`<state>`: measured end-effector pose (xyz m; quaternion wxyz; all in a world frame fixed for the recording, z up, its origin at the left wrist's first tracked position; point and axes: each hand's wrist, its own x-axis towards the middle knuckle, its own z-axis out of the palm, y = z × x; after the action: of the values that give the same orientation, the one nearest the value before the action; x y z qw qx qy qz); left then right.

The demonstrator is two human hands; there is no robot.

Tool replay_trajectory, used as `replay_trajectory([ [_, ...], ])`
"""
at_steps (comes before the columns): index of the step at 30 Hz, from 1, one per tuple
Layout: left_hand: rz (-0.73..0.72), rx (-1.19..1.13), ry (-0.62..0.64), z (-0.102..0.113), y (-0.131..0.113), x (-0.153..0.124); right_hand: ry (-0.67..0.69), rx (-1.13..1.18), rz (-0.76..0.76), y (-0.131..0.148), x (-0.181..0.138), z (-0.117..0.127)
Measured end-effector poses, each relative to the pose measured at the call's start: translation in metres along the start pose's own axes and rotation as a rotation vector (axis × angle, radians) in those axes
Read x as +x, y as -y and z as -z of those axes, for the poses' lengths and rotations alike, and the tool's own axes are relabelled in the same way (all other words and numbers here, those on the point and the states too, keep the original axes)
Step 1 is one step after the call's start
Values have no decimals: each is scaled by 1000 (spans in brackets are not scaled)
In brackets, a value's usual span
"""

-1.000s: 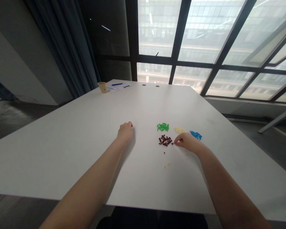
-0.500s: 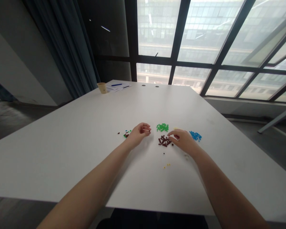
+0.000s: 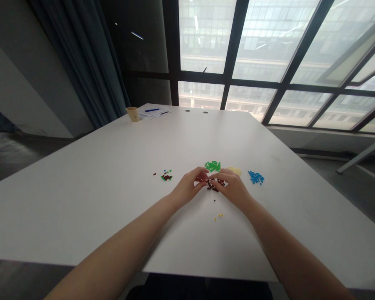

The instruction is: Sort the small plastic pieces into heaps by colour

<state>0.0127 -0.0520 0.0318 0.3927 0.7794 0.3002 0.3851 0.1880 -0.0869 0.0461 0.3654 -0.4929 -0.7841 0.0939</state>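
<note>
My left hand (image 3: 190, 185) and my right hand (image 3: 231, 185) meet over a pile of small dark red bricks (image 3: 213, 187) on the white table (image 3: 112, 166). Both hands have fingers curled in a pinch, fingertips nearly touching. The left fingertips pinch a dark red piece; what the right fingers hold is too small to name. Behind the hands lie a green pile (image 3: 213, 166), a pale yellow pile (image 3: 236, 170) and a blue pile (image 3: 256, 177). A small mixed cluster (image 3: 166, 176) of green, dark red and blue pieces sits to the left.
A few tiny yellow pieces (image 3: 218, 216) and one dark piece (image 3: 214, 200) lie nearer to me. At the table's far left corner stand a paper cup (image 3: 133, 113) and papers with blue pens (image 3: 156, 111). Large windows rise behind the table.
My left hand left the small mixed cluster and swept right to the dark red pile. My right hand shifted left over that pile, so both hands now meet there.
</note>
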Motion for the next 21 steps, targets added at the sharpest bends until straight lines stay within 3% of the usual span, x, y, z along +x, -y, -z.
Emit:
replay_trajectory([
  [9, 7, -87, -87, 0, 1, 0, -19, -5, 18, 1, 1, 3],
  [21, 29, -220, -91, -2, 4, 1, -52, -31, 15, 4, 1, 6],
])
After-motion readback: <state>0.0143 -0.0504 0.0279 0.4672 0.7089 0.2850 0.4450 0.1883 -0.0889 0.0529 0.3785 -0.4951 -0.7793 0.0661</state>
